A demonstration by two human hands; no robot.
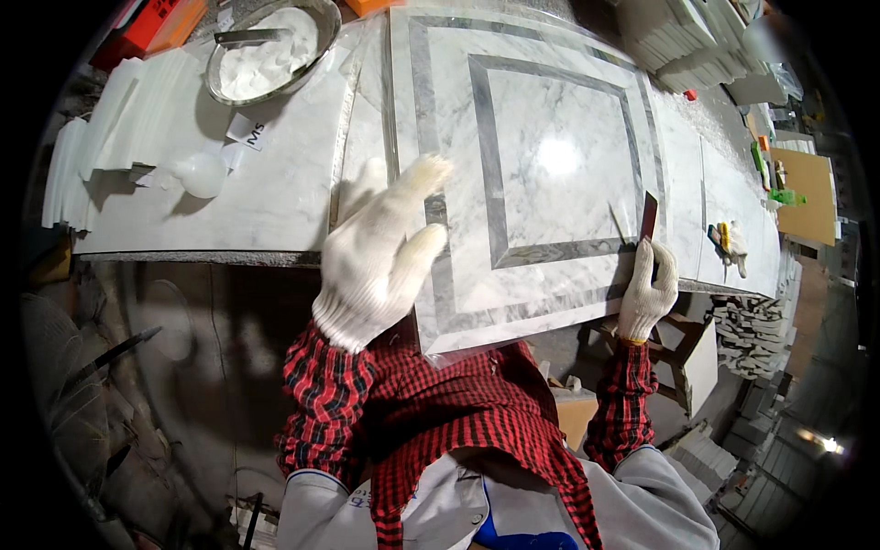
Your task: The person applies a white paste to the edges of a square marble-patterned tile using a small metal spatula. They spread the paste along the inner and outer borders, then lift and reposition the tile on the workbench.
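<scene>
A square polished marble panel point(550, 137), white with grey inlaid frames, lies on the bench in front of me. My left hand point(371, 252), in a white knit glove, is over the panel's left edge with its fingers stretched out and the thumb apart. It holds nothing. At the panel's right edge, my right hand point(649, 289), gloved as well, is closed on a thin, flat, dark-red blade point(649, 216) that points up and away from me. The blade mirrors in the glossy surface. Its lower end is hidden in the fingers.
An oval metal bowl point(321, 46) of white paste, a spatula point(249, 37) across it, stands at the far left. Beside it are white slabs point(119, 124) and a whitish plastic bag point(200, 174). Small tools point(727, 240) lie at right; stacked tiles point(669, 37) stand behind.
</scene>
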